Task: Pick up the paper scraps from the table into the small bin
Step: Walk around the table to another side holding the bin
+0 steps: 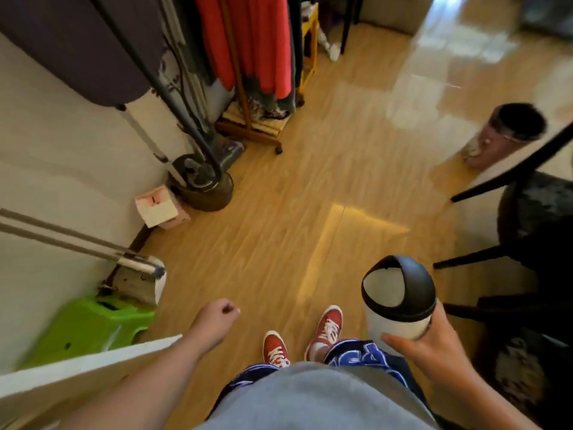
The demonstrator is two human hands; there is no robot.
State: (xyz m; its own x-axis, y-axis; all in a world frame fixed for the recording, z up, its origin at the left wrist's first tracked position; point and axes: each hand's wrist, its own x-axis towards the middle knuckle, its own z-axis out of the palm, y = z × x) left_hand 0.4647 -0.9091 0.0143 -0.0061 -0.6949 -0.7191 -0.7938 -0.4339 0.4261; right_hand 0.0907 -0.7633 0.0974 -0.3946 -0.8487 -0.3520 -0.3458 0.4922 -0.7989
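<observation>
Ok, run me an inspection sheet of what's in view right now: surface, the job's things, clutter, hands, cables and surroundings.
Surface: wooden floor; only a white table edge shows at lower left.
Job's things: small bin, white with a black swing lid, carried upright; no paper scraps seen.
Clutter: green stool, pink box, mop handles.
Hands: right hand grips the bin from below; left hand is a loose fist, holding nothing visible.
Cables: nothing seen.
Surroundings: clothes rack with red garments, dark chair, second bin by the far right.
</observation>
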